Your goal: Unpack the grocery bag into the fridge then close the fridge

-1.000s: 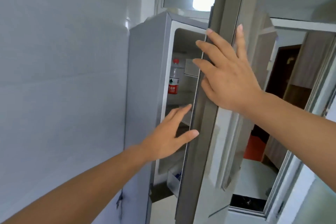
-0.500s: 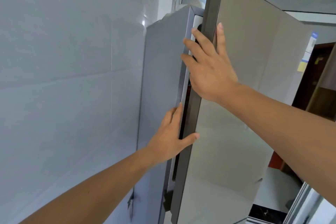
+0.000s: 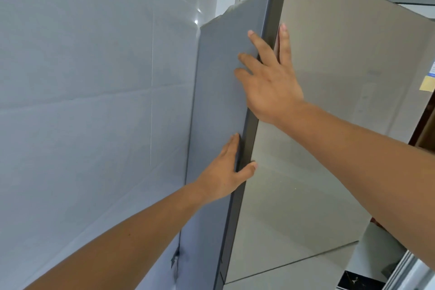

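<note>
At the far left stands the tiled wall [image 3: 94,77], bare and glossy, just beside the fridge [image 3: 211,101], whose grey side panel faces us. The two are close enough that there is little room between them for an arm.

Our left hand [image 3: 223,176] lies flat on that side panel, fingers straight and gripping nothing, with the thumb reaching across the dark edge of the door [image 3: 341,77]. Higher up, our right hand [image 3: 273,82] is spread open too. Three fingers rest over the seam onto the grey panel and the forefinger lies on the door's shiny front. Neither hand holds anything.

We judge the task almost finished. The door sits against the cabinet, we see no gap along the seam, and nothing of the inside shows. What may be left is a last firm press to seat the seal, and then letting go. The grocery bag is not in view, so we cannot tell whether it is emptied. The shelves are hidden as well, so we cannot check what went in.

Further right, a sticker [image 3: 429,77] sits on the far edge of the door, and past it is a dark doorway [image 3: 423,129]. Nothing we see blocks the door. Our own fingertips across the seam are the only things near it.
</note>
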`<control>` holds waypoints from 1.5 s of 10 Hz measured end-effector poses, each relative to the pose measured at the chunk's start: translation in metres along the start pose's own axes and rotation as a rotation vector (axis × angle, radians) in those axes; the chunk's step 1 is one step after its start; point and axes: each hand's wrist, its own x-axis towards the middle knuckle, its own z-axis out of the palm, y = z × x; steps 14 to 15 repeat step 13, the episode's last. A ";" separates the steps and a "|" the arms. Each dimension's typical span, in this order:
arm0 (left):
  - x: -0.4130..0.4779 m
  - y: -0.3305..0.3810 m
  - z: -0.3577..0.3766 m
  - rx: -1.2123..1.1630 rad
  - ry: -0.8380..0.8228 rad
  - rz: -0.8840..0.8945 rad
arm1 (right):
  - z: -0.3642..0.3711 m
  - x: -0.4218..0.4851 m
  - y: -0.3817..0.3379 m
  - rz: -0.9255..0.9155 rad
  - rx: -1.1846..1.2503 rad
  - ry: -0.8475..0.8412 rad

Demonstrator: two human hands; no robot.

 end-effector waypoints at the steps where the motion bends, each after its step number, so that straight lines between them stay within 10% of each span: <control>1: 0.002 -0.001 0.003 0.025 0.059 0.005 | 0.000 0.002 -0.001 0.021 -0.020 -0.045; 8: -0.020 0.007 -0.027 0.106 0.006 -0.111 | -0.004 -0.002 -0.004 0.018 0.094 -0.004; 13: -0.143 0.035 -0.111 0.641 0.190 -0.772 | 0.008 -0.023 -0.023 -0.324 0.644 0.100; 15: -0.143 0.035 -0.111 0.641 0.190 -0.772 | 0.008 -0.023 -0.023 -0.324 0.644 0.100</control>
